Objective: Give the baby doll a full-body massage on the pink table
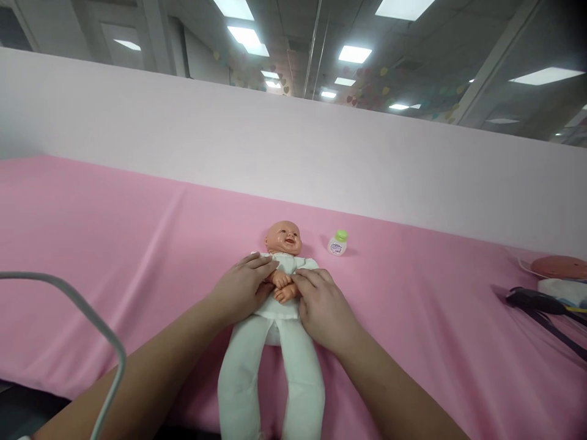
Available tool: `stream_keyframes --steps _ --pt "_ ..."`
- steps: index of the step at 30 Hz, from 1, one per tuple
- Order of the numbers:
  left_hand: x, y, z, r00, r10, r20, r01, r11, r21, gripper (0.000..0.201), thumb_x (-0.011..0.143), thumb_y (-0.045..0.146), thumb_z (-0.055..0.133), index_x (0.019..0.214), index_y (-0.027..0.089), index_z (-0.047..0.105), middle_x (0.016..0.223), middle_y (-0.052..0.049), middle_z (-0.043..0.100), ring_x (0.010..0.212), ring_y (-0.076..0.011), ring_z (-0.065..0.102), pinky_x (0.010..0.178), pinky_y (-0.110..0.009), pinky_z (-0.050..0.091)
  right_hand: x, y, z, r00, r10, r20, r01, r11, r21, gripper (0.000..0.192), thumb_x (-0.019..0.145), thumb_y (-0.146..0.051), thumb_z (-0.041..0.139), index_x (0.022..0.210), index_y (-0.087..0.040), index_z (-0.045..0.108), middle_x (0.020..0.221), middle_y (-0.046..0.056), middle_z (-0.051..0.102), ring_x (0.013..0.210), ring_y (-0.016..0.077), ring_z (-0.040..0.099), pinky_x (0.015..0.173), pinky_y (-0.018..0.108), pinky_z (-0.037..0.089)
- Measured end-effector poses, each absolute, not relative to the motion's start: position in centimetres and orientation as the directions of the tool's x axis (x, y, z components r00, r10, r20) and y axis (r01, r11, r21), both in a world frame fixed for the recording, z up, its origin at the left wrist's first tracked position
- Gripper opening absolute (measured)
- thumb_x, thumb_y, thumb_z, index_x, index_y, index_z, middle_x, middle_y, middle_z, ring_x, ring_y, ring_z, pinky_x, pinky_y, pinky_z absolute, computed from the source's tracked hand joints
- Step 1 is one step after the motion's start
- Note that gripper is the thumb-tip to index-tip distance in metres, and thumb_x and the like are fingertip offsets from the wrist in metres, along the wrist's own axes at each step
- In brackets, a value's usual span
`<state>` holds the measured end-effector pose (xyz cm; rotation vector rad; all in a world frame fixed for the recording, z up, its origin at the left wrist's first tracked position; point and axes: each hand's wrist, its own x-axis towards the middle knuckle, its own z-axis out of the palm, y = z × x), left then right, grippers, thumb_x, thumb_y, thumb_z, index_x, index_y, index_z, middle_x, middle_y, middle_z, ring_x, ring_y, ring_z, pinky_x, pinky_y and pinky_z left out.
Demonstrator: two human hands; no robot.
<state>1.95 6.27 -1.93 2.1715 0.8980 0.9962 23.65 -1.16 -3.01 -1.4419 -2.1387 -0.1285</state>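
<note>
A baby doll (pixel 275 310) with a soft white body lies on its back, its head away from me and its legs toward me. Its two plastic forearms are crossed over its belly. My left hand (pixel 245 286) is closed around the doll's arm on the left side, fingers resting on the upper chest. On the other side, my right hand (pixel 324 307) grips the other arm, thumb low by the doll's waist. Both palms and the doll's upper arms are partly hidden. Just right of the doll's head stands a small clear bottle (pixel 337 245) with a green cap.
A pink sheet (pixel 413 318) with some folds covers the table. A white partition (pixel 293 146) rises behind it, with glass above. At the far right lie a black strap-like item (pixel 534 299) and a bag with a skin-toned object (pixel 559 267). A grey cable (pixel 98 324) curves at the left.
</note>
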Motion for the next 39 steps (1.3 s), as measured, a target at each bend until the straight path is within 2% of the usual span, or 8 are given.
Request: stream_keyframes --steps 6,11,15,22,28,32,36,39 --pt "1.8 5.9 -1.7 0.436 0.809 0.394 0.318 -0.548 0.774 0.039 0.077 0.016 0.074 0.114 0.029 0.078 0.127 -0.005 0.075 0.131 -0.0331 0.061 0.123 -0.047 0.033 23.8 -1.2 -3.0 -0.244 0.793 0.558 0.872 0.431 -0.232 0.042 0.086 -0.005 0.054 0.122 -0.021 0.069 0.127 0.011 0.069 0.128 0.0324 0.054 0.116 0.056 0.043" --pt "1.0 7.1 -1.4 0.148 0.961 0.233 0.080 -0.247 0.966 0.017 0.086 0.032 0.075 0.101 0.025 0.076 0.111 -0.005 0.077 0.114 -0.0294 0.068 0.098 -0.036 0.055 26.9 -0.2 -3.2 0.182 0.804 0.566 0.697 0.301 -0.651 0.034 0.089 -0.032 0.066 0.123 -0.024 0.063 0.128 0.010 0.069 0.115 0.0288 0.066 0.103 0.050 0.055" --pt "-0.3 9.6 -1.6 -0.071 0.998 -0.004 -0.244 -0.013 0.970 0.020 0.097 0.037 0.065 0.108 0.021 0.069 0.119 -0.011 0.072 0.103 -0.0269 0.072 0.084 -0.038 0.062 30.2 1.6 -3.9 0.574 0.788 0.221 0.181 0.141 -0.973 0.046 0.087 -0.046 0.070 0.126 -0.024 0.057 0.126 0.010 0.069 0.110 0.0270 0.071 0.092 0.044 0.064" --pt "-1.8 12.4 -3.1 -0.145 0.914 -0.378 -0.483 0.268 0.834 0.007 0.097 0.020 0.052 0.101 0.019 0.057 0.083 -0.010 0.067 0.071 -0.0263 0.073 0.068 -0.047 0.066 33.9 3.3 -5.8 0.411 0.838 -0.358 -0.355 -0.215 -0.910 0.032 0.084 -0.024 0.075 0.114 -0.018 0.063 0.099 0.011 0.077 0.090 0.0239 0.078 0.081 0.038 0.068" --pt "-1.7 12.3 -3.2 -0.122 0.917 -0.379 -0.521 0.266 0.811 0.010 0.093 0.011 0.054 0.097 0.017 0.059 0.080 -0.008 0.066 0.070 -0.0231 0.072 0.069 -0.042 0.066 34.1 3.3 -6.1 0.414 0.832 -0.369 -0.370 -0.216 -0.904 0.029 0.084 -0.023 0.075 0.111 -0.017 0.064 0.095 0.010 0.077 0.087 0.0221 0.079 0.083 0.036 0.068" --pt "-1.2 11.6 -2.6 -0.114 0.948 -0.299 -0.459 0.216 0.862 0.012 0.095 0.010 0.055 0.102 0.015 0.064 0.090 -0.011 0.071 0.074 -0.0188 0.072 0.070 -0.030 0.063 32.9 3.1 -5.3 0.487 0.859 -0.159 -0.281 -0.019 -0.960 0.047 0.079 -0.026 0.079 0.122 -0.021 0.059 0.110 0.009 0.076 0.093 0.0244 0.078 0.083 0.040 0.068" --pt "-0.3 9.9 -2.1 -0.009 1.000 0.023 -0.309 -0.025 0.951 0.019 0.091 0.014 0.067 0.108 0.020 0.070 0.107 -0.008 0.075 0.097 -0.0218 0.072 0.087 -0.032 0.059 30.5 1.7 -3.6 0.520 0.843 0.138 0.067 0.121 -0.990 0.054 0.075 -0.031 0.081 0.124 -0.023 0.062 0.117 0.008 0.075 0.101 0.0266 0.076 0.086 0.041 0.066" --pt "0.7 8.1 -1.9 0.070 0.979 0.193 -0.089 -0.186 0.978 0.024 0.083 0.020 0.076 0.107 0.023 0.074 0.110 -0.005 0.076 0.112 -0.0272 0.068 0.098 -0.035 0.054 28.2 0.1 -2.2 0.285 0.899 0.332 0.392 0.207 -0.897 0.044 0.080 -0.030 0.076 0.123 -0.028 0.068 0.120 0.004 0.076 0.105 0.0253 0.074 0.094 0.041 0.061"
